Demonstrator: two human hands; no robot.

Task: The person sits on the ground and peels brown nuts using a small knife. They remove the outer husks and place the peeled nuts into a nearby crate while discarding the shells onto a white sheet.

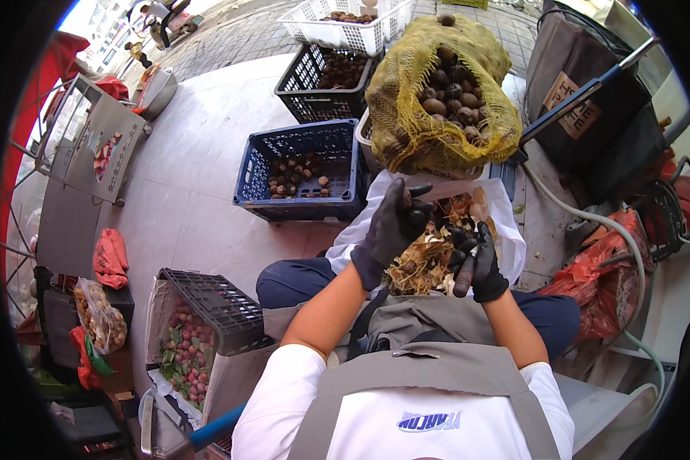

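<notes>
My left hand [395, 221], in a black glove, is raised over the left part of a white plastic liner [510, 230] and grips a brown walnut [405, 199]. In my black-gloved right hand [486, 264] is a tool with a worn wooden handle [464, 277], probably a knife; its working end is hard to make out. Below both hands the liner holds husk and shell scraps [417, 264]. Just beyond, a torn yellow mesh sack [391, 109] bulges with dark, round unshelled nuts [454, 100].
Ahead to the left stands a blue crate [299, 208] with several walnuts, then a black crate [316, 106] and a white crate [345, 35]. Red fruit [190, 351] fills a box at my left. A hose [586, 210] and red bag [604, 287] lie at right.
</notes>
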